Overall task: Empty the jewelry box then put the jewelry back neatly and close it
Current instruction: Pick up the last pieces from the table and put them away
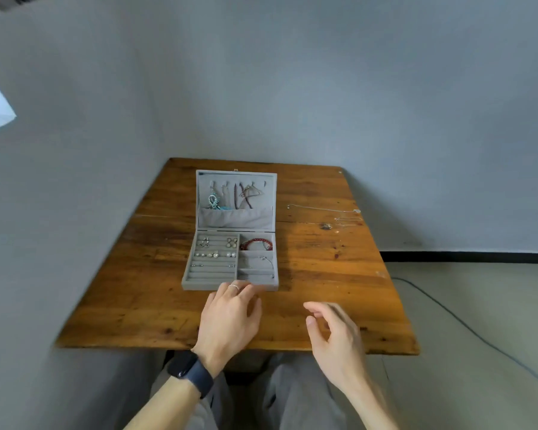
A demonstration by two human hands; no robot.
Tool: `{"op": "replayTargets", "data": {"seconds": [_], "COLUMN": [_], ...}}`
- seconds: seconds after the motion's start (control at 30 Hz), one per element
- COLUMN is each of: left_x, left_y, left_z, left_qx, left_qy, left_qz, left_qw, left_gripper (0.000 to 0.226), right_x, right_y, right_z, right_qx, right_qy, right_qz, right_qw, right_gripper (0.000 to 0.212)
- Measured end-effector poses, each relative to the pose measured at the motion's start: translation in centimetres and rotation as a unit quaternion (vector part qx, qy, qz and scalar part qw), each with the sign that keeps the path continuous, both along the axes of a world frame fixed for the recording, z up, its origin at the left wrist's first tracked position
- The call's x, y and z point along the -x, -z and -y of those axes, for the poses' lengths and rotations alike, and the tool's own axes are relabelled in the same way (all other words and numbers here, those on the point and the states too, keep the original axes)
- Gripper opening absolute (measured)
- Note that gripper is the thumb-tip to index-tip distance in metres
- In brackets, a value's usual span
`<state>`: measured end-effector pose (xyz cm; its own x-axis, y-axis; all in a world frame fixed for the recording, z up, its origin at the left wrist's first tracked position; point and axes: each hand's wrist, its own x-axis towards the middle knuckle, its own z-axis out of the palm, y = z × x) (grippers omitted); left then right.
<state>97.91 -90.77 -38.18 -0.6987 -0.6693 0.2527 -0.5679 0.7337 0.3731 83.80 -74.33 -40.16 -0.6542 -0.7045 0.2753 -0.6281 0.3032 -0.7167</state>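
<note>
From the head camera, a wooden table stands in a corner, and the jewelry box sits open near its middle. The lid lies back at the 12 o'clock side, with necklaces hanging inside it above a fabric pocket. In the tray, small earrings and rings fill the slotted rows at the 9 o'clock side. A red bracelet fills the far compartment at the 3 o'clock side, and a thin silver chain lies in the one behind it.

The left hand sits at the box's 6 o'clock, fingers relaxed and spread, fingertips touching the front wall. The right hand hovers over the table at about 4 o'clock from the box, apart from it, fingers loosely curled around nothing. The two hands are apart.

More thin chains lie on the bare wood at the box's 2 o'clock, well away from both hands.
</note>
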Motion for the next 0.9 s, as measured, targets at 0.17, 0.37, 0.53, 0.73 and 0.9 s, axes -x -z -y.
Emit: {"op": "replayTargets", "data": {"seconds": [0.17, 0.37, 0.53, 0.73, 0.9], "left_x": [-6.2, -10.0, -10.6, -10.8, -10.7], "left_y": [1.4, 3.7, 5.8, 7.7, 8.1], "left_z": [0.6, 1.6, 0.9, 0.0, -0.3], "left_qx": [-0.045, -0.053, -0.029, -0.009, -0.014], "left_qy": [-0.046, -0.075, -0.077, -0.084, -0.095], "left_qz": [-0.033, -0.008, -0.049, -0.065, -0.067], "left_qw": [0.997, 0.996, 0.995, 0.994, 0.993], "left_gripper": [0.029, 0.030, 0.030, 0.044, 0.044], "right_x": [-2.9, -5.0, -5.9, -7.1, -7.8], "right_y": [1.0, 1.8, 2.0, 2.3, 3.0], "right_z": [0.6, 2.1, 4.4, 6.6, 7.3], "right_qx": [-0.030, -0.075, -0.103, -0.105, -0.072], "right_qy": [-0.048, -0.092, -0.127, -0.154, -0.142], "right_qz": [-0.004, -0.033, -0.064, -0.102, -0.132], "right_qw": [0.998, 0.992, 0.984, 0.977, 0.978], "right_gripper": [0.024, 0.022, 0.024, 0.025, 0.017]}}
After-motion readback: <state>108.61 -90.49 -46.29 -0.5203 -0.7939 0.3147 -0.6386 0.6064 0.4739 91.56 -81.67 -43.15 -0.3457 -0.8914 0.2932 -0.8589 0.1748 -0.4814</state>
